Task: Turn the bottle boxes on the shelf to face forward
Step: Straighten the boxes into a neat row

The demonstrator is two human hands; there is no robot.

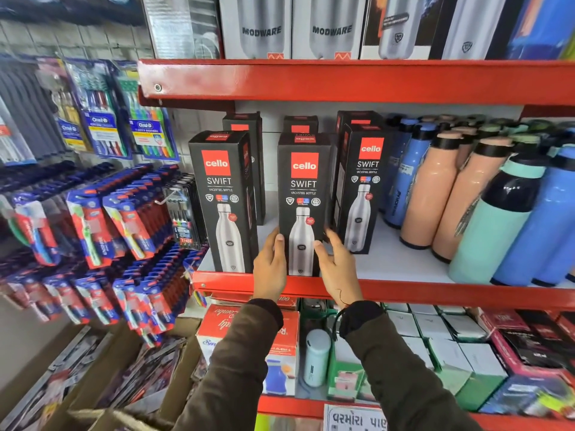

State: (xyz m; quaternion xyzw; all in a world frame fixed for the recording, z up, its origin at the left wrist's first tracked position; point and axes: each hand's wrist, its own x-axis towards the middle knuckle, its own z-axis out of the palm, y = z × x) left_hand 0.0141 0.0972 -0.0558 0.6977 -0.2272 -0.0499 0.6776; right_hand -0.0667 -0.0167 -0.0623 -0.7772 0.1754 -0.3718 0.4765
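Observation:
Three black Cello Swift bottle boxes stand at the front of the white shelf (398,262). The middle box (303,188) faces forward. My left hand (270,265) grips its lower left edge and my right hand (337,265) grips its lower right edge. The left box (222,197) stands at the shelf edge, its front towards me. The right box (362,188) sits a little further back, its front showing. Several more black boxes (245,126) stand behind, mostly hidden.
Loose blue, peach and teal bottles (485,197) crowd the shelf's right half. The red shelf lip (435,293) runs below my hands. Modware boxes (261,29) fill the shelf above. Toothbrush packs (102,119) hang at the left. Small boxes fill the shelf below.

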